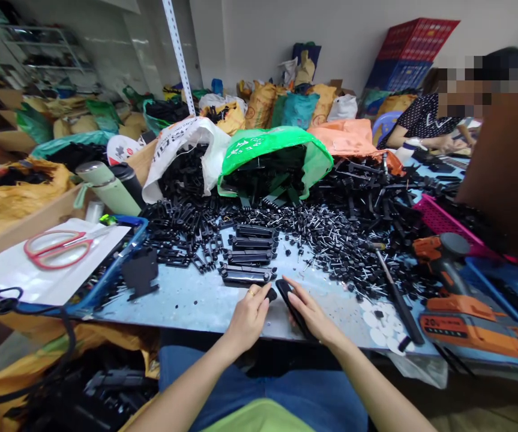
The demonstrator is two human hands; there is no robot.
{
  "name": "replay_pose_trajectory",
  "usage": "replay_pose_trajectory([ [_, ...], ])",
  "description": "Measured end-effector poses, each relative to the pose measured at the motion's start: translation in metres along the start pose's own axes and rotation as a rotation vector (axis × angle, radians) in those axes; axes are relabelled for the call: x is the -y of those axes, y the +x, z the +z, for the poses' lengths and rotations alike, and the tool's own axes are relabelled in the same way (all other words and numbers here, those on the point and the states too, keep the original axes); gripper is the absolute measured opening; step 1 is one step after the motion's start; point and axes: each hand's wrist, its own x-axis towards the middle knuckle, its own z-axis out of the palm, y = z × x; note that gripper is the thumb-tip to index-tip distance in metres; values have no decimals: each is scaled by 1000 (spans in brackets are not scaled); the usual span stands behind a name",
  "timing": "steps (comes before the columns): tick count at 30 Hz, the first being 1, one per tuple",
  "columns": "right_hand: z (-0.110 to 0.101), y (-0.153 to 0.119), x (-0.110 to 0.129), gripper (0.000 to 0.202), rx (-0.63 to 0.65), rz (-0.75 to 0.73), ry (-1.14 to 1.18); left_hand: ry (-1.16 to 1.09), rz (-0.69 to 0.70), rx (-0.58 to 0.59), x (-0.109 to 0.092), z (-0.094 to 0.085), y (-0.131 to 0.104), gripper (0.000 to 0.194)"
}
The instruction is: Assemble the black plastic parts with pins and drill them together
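Observation:
My left hand point(246, 319) pinches a small black knob point(272, 294) between thumb and fingers, just above the table's front edge. Close beside it, my right hand point(311, 312) is closed around a long black plastic piece point(293, 307), held at a slant. Ahead of both hands lies a short column of similar long black pieces point(248, 274), one behind another. To their right spreads a heap of black knobs with metal pins point(331, 240). A pile of small black slotted parts point(186, 231) lies to the left.
A cordless drill point(466, 312) and a black-handled screwdriver point(400, 300) lie at right. Red-handled scissors point(58, 249) rest on white paper over a blue tray point(139, 231) at left. A green sack point(277, 144) stands behind the parts. A co-worker point(425, 120) sits at far right.

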Motion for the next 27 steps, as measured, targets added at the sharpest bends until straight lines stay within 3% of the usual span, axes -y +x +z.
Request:
replay_pose_trajectory([
  [2, 14, -1, 0, 65, 42, 62, 216, -127, -60, 16, -6, -2, -2, 40],
  [4, 23, 0, -1, 68, 1, 80, 344, -243, -127, 31, -10, -3, -1, 41],
  [9, 28, 7, -3, 67, -33, 29, 361, -277, -89, -41, -12, -6, 3, 37],
  [12, 21, 9, -3, 67, -36, -24, 246, -233, -44, -61, -15, -10, 4, 36],
  [20, -12, 14, 10, 48, 129, -332, -274, -42, 28, -105, -25, -16, -2, 36],
  [27, -28, 15, 32, 49, 148, -496, -597, 21, 134, -130, -18, -19, 8, 36],
])
